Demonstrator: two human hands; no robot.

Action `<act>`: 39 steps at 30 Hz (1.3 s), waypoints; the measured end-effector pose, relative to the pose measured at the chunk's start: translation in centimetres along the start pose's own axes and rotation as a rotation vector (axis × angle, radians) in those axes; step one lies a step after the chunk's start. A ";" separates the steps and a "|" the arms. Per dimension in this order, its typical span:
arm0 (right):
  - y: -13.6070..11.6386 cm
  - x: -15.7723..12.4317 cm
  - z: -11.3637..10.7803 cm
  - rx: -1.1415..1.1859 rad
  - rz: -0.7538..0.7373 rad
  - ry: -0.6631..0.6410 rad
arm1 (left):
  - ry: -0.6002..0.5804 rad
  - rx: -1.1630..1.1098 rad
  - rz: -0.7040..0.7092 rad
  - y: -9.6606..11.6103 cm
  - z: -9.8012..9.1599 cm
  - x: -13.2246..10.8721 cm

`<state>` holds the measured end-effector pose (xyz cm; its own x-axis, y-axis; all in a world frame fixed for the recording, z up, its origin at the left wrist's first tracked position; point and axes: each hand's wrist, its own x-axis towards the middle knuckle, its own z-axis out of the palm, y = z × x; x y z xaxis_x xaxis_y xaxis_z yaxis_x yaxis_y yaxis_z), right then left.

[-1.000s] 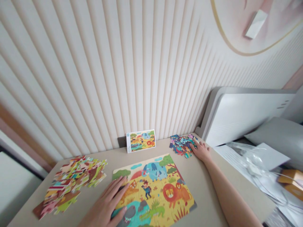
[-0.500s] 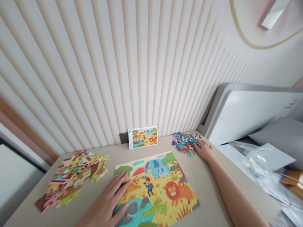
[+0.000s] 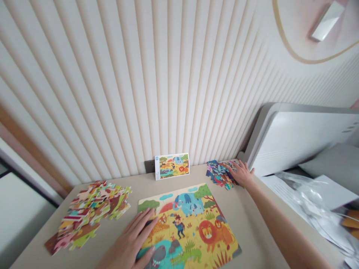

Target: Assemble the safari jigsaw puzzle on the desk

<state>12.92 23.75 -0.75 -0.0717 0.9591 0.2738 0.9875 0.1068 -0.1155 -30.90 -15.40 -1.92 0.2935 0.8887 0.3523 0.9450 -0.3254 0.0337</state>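
An assembled animal puzzle with elephants, lions and a crocodile lies flat on the table. My left hand rests on its left edge, fingers spread and holding nothing. At the back right, my right hand reaches over a pile of small blue and purple puzzle pieces, touching its right side with fingers apart. A picture card showing the same animal scene stands upright against the wall behind the puzzle.
A heap of larger puzzle pieces spreads over the left of the beige table. Beyond the right edge are a grey-white headboard, papers and clear plastic wrap. A ribbed wall rises behind.
My right hand has shifted up over the right side of the small pile, its fingers more spread. My left hand stays on the puzzle. The view has shifted slightly.
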 end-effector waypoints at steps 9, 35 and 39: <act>-3.3 4.2 0.5 0.021 -0.016 -0.283 | 0.048 -0.044 0.001 -0.2 0.3 0.2; -1.3 -1.9 -3.3 0.021 -0.430 -0.366 | 0.042 -0.013 -0.023 0.3 0.0 0.1; -4.2 -0.4 -2.8 -0.039 -0.441 -0.328 | 0.053 -0.049 -0.026 0.3 0.1 0.1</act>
<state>9.21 22.24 2.27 -0.5137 0.8576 -0.0248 0.8579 0.5134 -0.0202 -30.60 -15.34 -1.95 0.2599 0.8790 0.3998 0.9435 -0.3193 0.0886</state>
